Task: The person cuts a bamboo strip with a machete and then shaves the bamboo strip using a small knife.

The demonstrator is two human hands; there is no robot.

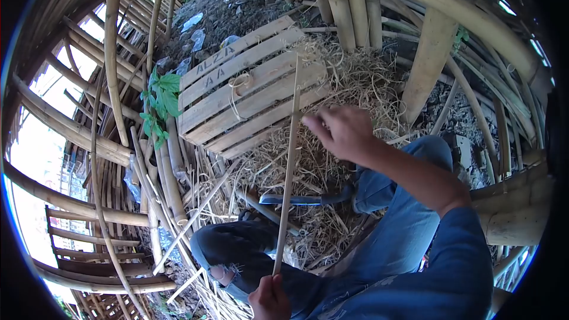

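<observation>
A long thin bamboo strip (288,184) stands nearly upright in view, its upper end over the wooden slatted crate (255,92). At the bottom, my left hand (269,299) is closed around the strip's lower end. My right hand (344,133) is beside the upper part of the strip, fingers bent, fingertips close to it; whether they touch it or hold anything is too small to tell. Below the hands' middle, a knife (290,200) with a dark handle lies over the shavings. A curled shaving (240,85) rests on the crate.
Bamboo shavings (361,83) cover the ground around the crate. Thick bamboo poles (435,47) rise at the right, and a bamboo lattice (89,207) stands at the left. A green leafy plant (163,98) grows beside the crate. My bent knees flank the knife.
</observation>
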